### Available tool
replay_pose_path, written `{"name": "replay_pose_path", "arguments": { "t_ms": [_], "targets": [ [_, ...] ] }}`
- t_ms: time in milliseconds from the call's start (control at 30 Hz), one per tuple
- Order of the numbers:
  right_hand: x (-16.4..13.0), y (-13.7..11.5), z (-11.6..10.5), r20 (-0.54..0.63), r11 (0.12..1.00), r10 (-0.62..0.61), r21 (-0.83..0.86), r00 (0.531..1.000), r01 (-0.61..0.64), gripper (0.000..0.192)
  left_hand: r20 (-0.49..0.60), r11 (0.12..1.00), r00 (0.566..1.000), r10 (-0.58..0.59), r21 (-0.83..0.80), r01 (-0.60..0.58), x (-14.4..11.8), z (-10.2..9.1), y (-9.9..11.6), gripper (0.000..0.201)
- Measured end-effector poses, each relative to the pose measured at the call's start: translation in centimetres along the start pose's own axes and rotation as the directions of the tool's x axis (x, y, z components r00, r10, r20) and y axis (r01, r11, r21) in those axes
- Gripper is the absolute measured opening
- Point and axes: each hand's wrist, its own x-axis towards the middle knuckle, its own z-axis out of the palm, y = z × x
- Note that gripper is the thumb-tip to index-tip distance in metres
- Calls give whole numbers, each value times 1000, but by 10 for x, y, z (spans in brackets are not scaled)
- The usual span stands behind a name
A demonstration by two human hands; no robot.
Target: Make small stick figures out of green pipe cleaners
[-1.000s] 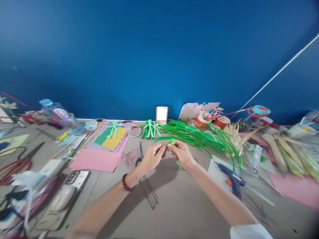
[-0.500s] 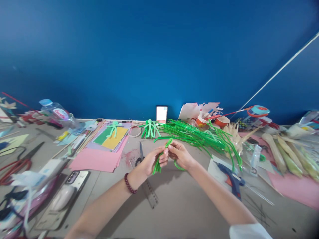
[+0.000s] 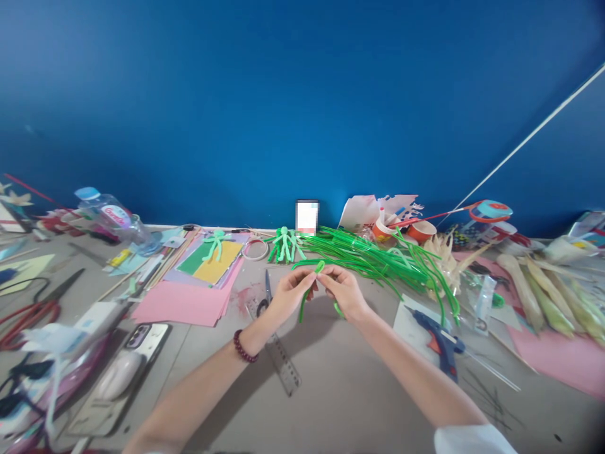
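Just in front of the loose green stem pile, both hands, left and right, pinch one bent green pipe cleaner above the bench; two finished green figures lie beyond, this one apparently barely shaped.

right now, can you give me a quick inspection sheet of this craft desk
surface: grey tabletop, crowded at the back and both sides
job's things: bent green pipe cleaner, pinched between both hands
clutter: pile of green pipe cleaners, green pipe-cleaner figure, pink paper sheets, clear plastic ruler, blue glue gun, plastic water bottle
grippers: left hand and right hand both shut on the pipe cleaner
cables: nothing seen
surroundings: blue wall
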Motion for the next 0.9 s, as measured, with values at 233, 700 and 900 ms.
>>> {"name": "replay_pose_path", "arguments": {
  "t_ms": [233, 700, 900],
  "targets": [
    [-3, -9, -1, 24, 956, -187, -227, 982, 188, 20, -30, 1000, 999, -21, -22, 21, 3, -4, -6, 31],
    [-7, -16, -7, 316, 589, -368, -649, 875, 482, 14, 139, 905, 982, 130, 387, -175, 8, -17, -9, 32],
    [-7, -21, -10, 426, 432, -402, -693, 811, 578, 22, 130, 964, 991, 8, 262, -42, 9, -17, -8, 37]
  ]
}}
